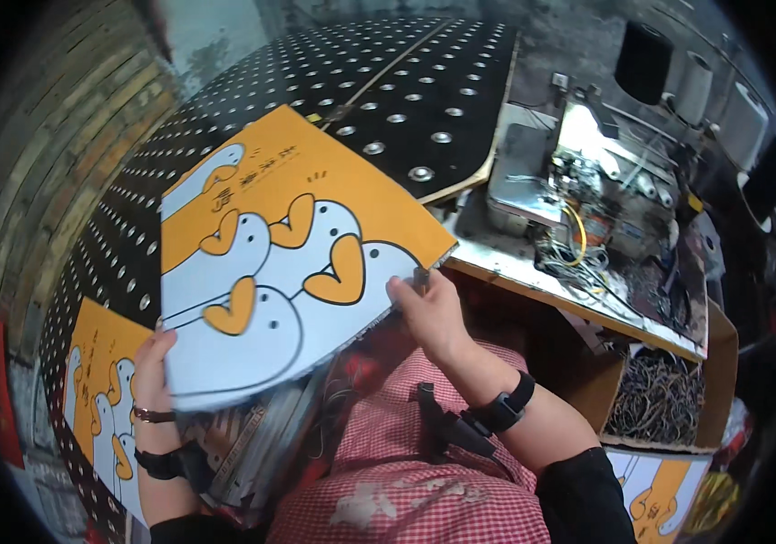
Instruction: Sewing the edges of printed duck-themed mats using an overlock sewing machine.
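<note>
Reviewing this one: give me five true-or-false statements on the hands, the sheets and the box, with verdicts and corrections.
1. The left hand and right hand both hold the sheet. True.
2. The sheet is plain blue. False: it is orange and white, printed with birds.
3. A box at the right holds tangled cords. True.
4. The right wrist is bare. False: a black band circles it.
5. A second sheet with similar birds shows at the lower left. True.
</note>
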`<state>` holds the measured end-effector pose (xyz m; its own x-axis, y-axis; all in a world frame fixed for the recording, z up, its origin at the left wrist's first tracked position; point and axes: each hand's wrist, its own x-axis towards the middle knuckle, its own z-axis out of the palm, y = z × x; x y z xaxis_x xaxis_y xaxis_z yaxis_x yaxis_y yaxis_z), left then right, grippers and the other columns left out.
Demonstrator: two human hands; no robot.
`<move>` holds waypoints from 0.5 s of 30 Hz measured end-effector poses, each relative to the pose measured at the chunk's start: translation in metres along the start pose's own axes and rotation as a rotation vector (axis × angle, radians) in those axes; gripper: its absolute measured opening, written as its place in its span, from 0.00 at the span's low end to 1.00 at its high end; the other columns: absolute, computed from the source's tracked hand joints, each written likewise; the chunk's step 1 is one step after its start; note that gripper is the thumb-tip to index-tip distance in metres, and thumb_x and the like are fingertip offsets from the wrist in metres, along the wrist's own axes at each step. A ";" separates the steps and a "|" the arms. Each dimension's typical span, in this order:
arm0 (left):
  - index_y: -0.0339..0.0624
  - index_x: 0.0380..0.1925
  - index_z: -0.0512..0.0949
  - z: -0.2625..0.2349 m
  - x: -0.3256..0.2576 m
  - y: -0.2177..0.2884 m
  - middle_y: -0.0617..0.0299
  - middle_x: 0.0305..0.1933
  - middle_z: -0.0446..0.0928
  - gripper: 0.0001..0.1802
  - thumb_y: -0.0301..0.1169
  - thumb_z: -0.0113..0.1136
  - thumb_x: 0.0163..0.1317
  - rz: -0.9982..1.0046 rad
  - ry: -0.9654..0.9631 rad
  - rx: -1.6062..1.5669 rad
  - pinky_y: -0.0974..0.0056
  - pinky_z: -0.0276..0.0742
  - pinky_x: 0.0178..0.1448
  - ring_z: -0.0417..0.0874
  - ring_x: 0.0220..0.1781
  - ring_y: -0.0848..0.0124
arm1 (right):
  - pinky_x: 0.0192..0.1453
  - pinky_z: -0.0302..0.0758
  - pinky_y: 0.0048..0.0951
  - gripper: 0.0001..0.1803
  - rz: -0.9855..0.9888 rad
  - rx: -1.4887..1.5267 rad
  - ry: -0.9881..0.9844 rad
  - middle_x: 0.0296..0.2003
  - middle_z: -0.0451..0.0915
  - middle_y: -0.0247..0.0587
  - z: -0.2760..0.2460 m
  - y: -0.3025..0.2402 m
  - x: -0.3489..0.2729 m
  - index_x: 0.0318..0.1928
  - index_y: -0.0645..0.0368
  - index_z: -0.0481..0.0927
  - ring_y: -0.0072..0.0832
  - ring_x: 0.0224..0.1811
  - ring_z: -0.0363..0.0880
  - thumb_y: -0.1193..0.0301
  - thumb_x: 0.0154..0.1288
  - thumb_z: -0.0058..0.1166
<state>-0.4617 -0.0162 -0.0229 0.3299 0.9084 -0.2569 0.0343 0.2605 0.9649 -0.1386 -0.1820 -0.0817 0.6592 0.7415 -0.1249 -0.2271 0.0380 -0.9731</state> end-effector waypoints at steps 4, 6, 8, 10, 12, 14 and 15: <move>0.32 0.59 0.55 0.040 -0.033 -0.007 0.46 0.58 0.62 0.36 0.45 0.49 0.57 0.263 -0.327 -0.097 0.55 0.67 0.58 0.67 0.58 0.58 | 0.30 0.71 0.21 0.14 -0.105 0.231 0.138 0.28 0.77 0.39 -0.053 -0.009 0.007 0.40 0.70 0.71 0.20 0.27 0.74 0.69 0.59 0.51; 0.33 0.62 0.48 0.057 -0.019 -0.018 0.47 0.64 0.54 0.43 0.54 0.46 0.57 0.523 -0.808 -0.172 0.51 0.58 0.64 0.58 0.64 0.55 | 0.35 0.73 0.21 0.13 -0.032 0.267 0.244 0.33 0.78 0.42 -0.085 -0.021 0.005 0.41 0.70 0.73 0.21 0.32 0.76 0.71 0.61 0.48; 0.34 0.61 0.51 0.034 0.004 -0.038 0.50 0.65 0.54 0.42 0.54 0.47 0.58 0.253 -0.656 -0.570 0.55 0.54 0.66 0.56 0.66 0.58 | 0.34 0.74 0.22 0.12 -0.021 0.190 0.355 0.34 0.78 0.43 -0.112 -0.021 0.008 0.40 0.71 0.73 0.23 0.31 0.76 0.72 0.62 0.47; 0.35 0.60 0.54 0.035 0.022 -0.041 0.53 0.63 0.58 0.35 0.49 0.45 0.61 0.154 -0.358 -0.758 0.56 0.59 0.64 0.61 0.63 0.58 | 0.31 0.72 0.21 0.10 0.044 0.401 0.371 0.31 0.77 0.39 -0.123 -0.034 0.010 0.37 0.68 0.73 0.20 0.28 0.75 0.71 0.62 0.48; 0.36 0.58 0.59 0.025 0.042 -0.057 0.54 0.60 0.63 0.24 0.36 0.43 0.63 0.018 -0.182 -0.766 0.58 0.64 0.61 0.66 0.60 0.61 | 0.32 0.71 0.20 0.08 -0.007 0.418 0.368 0.30 0.76 0.37 -0.130 -0.024 0.023 0.36 0.66 0.73 0.19 0.28 0.73 0.71 0.62 0.49; 0.37 0.55 0.62 0.026 0.050 -0.063 0.54 0.56 0.67 0.20 0.25 0.40 0.62 0.182 -0.101 -0.503 0.61 0.67 0.59 0.69 0.57 0.63 | 0.33 0.71 0.19 0.08 0.017 0.390 0.385 0.29 0.75 0.36 -0.133 -0.026 0.028 0.35 0.65 0.73 0.18 0.28 0.72 0.72 0.62 0.49; 0.37 0.55 0.61 0.031 0.048 -0.059 0.54 0.56 0.67 0.21 0.23 0.41 0.61 0.214 -0.126 -0.479 0.61 0.67 0.59 0.69 0.57 0.62 | 0.32 0.70 0.19 0.07 0.028 0.378 0.386 0.29 0.75 0.35 -0.135 -0.028 0.031 0.35 0.65 0.73 0.17 0.28 0.72 0.72 0.62 0.49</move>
<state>-0.4182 0.0020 -0.0907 0.3935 0.9191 -0.0201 -0.4708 0.2203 0.8543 -0.0156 -0.2504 -0.0849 0.8487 0.4481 -0.2811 -0.4434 0.3129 -0.8399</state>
